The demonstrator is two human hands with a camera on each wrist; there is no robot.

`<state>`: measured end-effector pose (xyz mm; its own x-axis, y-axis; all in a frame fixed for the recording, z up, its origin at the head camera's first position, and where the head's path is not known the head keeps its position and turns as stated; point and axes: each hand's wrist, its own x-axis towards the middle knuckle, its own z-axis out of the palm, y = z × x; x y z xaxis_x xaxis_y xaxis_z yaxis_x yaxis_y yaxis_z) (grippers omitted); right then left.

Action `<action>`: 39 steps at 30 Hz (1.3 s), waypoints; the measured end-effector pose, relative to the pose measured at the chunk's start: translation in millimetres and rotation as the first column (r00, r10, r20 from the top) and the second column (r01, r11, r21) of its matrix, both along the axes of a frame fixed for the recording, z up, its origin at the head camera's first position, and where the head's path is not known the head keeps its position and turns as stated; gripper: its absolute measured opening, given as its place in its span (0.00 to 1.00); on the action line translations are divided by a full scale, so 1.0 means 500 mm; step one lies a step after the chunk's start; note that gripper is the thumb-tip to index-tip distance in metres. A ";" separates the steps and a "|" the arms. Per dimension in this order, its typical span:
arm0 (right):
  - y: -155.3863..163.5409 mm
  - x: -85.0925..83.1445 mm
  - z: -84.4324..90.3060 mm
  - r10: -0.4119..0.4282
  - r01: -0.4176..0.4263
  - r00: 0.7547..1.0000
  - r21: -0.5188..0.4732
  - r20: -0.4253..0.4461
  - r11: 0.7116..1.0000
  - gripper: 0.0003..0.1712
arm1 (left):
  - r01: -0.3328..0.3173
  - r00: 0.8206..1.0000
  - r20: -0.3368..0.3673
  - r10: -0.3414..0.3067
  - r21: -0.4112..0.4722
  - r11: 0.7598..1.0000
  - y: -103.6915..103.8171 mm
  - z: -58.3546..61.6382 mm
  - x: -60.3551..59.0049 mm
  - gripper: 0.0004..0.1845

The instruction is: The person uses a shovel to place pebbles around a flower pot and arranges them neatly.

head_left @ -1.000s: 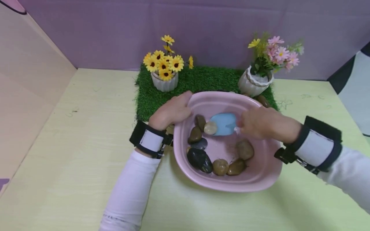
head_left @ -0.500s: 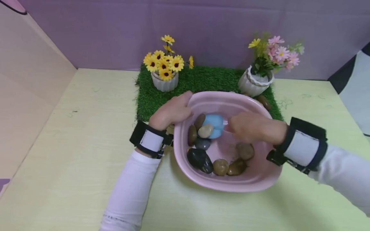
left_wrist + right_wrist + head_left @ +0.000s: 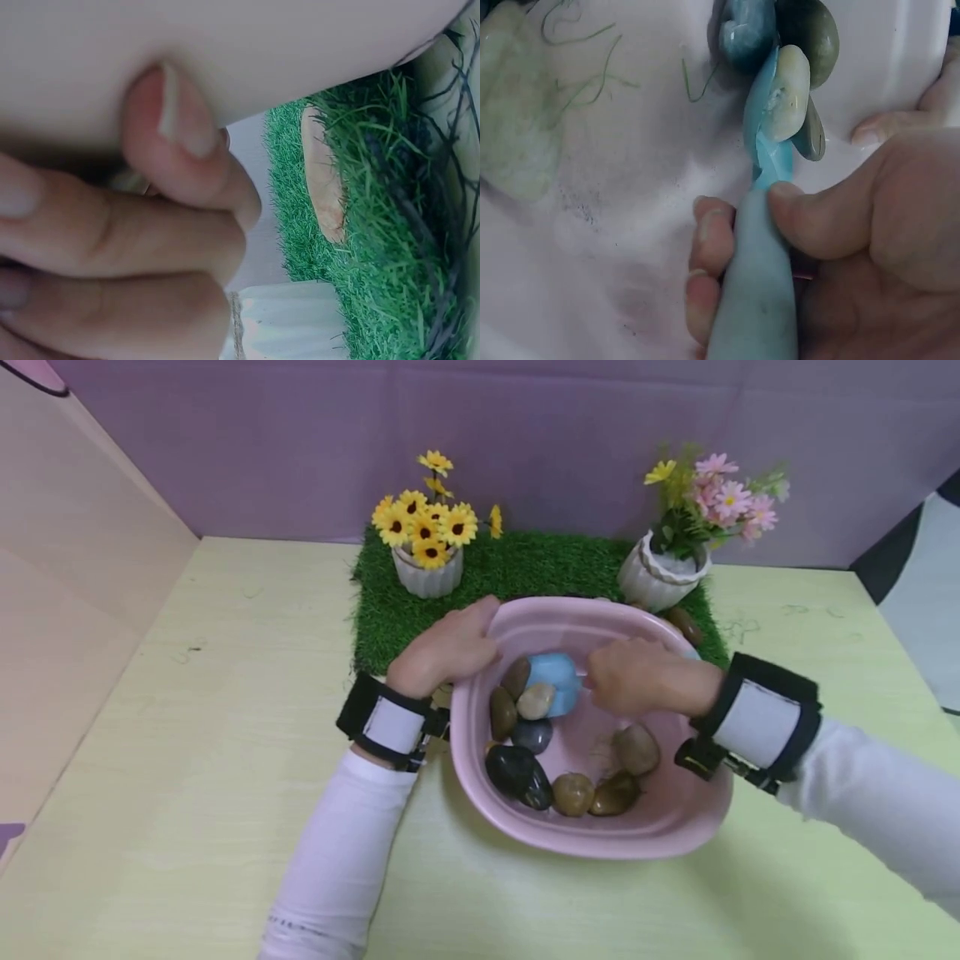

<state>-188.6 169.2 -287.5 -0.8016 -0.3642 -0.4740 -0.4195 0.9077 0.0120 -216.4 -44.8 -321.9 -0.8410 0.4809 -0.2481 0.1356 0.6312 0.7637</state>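
From the head we look forward and down on the pink basin [image 3: 660, 827], both hands and the grass mat [image 3: 525, 568] behind, all at a middle distance. From the left wrist we sit pressed against the fingers [image 3: 150, 247] gripping the basin's rim, grass beyond. From the right wrist we look closely along the blue scoop [image 3: 757, 300] into the basin, which all three views share.

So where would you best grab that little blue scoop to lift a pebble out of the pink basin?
By its handle, coming from the right, much as the right hand pinches it now. The handle sticks out clear of the stones, while the blue scoop blade lies wedged under a pale pebble. The left hand grips the pink basin rim, steadying it.
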 end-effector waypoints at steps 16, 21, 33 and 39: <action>0.004 -0.008 -0.001 0.016 -0.015 1.000 -0.091 0.010 0.996 0.09 | 0.012 1.000 -0.014 -0.012 -0.003 1.000 -0.001 -0.002 -0.001 0.16; 0.004 -0.008 -0.004 0.024 -0.022 1.000 -0.116 0.018 0.993 0.10 | 0.012 1.000 -0.020 -0.012 -0.015 1.000 0.000 -0.002 -0.002 0.16; 0.006 -0.002 0.000 0.074 -0.070 0.997 -0.135 0.029 0.988 0.10 | 0.019 0.999 -0.037 -0.020 -0.038 0.999 0.002 0.000 -0.001 0.16; 0.012 0.000 0.006 0.087 -0.080 0.995 -0.143 0.050 0.987 0.09 | 0.019 0.999 -0.041 -0.021 -0.039 0.999 0.003 -0.001 -0.001 0.17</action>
<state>-188.4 175.1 -284.4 -0.7393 -0.4949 -0.4566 -0.4904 0.8604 -0.1386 -216.8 -43.4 -322.4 -0.8413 0.4885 -0.2316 0.1796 0.6567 0.7325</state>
